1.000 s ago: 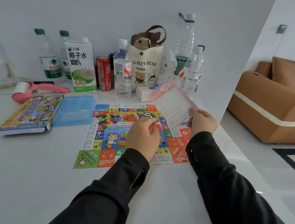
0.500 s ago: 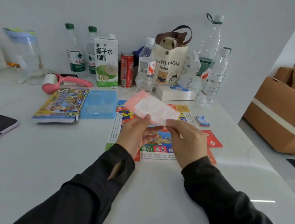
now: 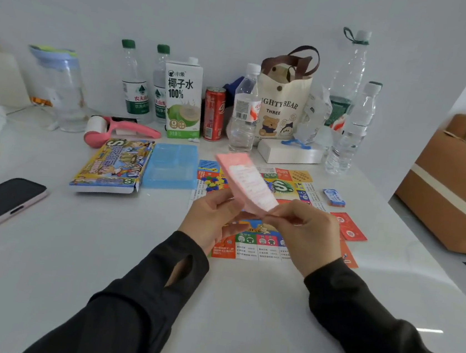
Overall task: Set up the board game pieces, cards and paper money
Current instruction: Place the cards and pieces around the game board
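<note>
Fingers of the left hand [image 3: 215, 218] and right hand [image 3: 304, 231] pinch the near end of a thin, flat pink stack of paper [image 3: 245, 182], a rectangle with a pale printed panel. It tilts up and away above the glossy, colourful game board [image 3: 258, 246] on the smooth white table [image 3: 101, 248]. A second ago only the right hand held it, out at the board's right edge, while the left reached over the board. Red cards [image 3: 349, 228] lie at the board's right side, and a translucent blue plastic tray [image 3: 173, 169] and the game box [image 3: 114, 165] lie to its left. Print on the pink paper is too blurred to read, and the hands hide the board's middle.
</note>
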`<state>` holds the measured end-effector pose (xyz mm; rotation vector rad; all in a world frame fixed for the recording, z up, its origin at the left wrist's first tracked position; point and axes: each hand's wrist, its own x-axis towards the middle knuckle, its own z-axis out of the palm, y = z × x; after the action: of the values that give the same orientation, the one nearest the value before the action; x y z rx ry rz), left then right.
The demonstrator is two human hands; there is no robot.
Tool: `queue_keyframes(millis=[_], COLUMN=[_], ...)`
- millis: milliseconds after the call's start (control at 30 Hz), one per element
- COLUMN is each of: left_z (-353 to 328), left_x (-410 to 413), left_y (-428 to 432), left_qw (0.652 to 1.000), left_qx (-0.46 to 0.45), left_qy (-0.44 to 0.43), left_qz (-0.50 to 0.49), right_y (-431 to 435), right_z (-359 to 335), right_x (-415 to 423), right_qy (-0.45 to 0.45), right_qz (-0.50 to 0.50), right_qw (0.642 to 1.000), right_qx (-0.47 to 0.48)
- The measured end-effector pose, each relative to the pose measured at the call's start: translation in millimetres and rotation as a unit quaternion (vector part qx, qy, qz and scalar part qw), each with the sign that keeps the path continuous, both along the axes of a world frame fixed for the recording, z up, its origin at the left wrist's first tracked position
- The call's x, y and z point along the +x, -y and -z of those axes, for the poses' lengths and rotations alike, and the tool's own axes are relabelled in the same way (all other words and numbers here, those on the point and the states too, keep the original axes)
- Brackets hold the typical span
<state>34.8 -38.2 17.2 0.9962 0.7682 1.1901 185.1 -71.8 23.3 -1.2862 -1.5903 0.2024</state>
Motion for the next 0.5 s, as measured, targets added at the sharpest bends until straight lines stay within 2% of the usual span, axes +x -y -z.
queue_keyframes(millis=[67,200,333,400,500], left_z=[0.4,1.4,4.9,7.6,9.0], left_x=[0.8,1.5,0.0,-3.3,-6.3], left_y=[0.1,-0.6,-5.2,-8.1,-8.0], left_qw=[1.0,0.999,0.992,0.982,0.965], left_qx=[-0.006,-0.031,-0.038,-0.014,0.023], left_qy=[-0.002,0.007,-0.046,-0.091,-0.157], left_qz=[-0.004,-0.025,-0.113,-0.164,-0.21], right_y=[0.9,4.1,0.6,-5.7,-13.2], right_z=[-3.0,-2.6,-10.9,-12.5,-6.5], right_x=[-0.5,-4.3,2.4,13.8,28.9], right_qy=[-0.041,-0.034,-0.189,-0.274,-0.361], right_qz=[-0.011,-0.009,0.045,0.106,0.157], right_qw=[0.999,0.999,0.981,0.956,0.917], right_qx=[-0.023,-0.027,-0.027,-0.019,-0.072])
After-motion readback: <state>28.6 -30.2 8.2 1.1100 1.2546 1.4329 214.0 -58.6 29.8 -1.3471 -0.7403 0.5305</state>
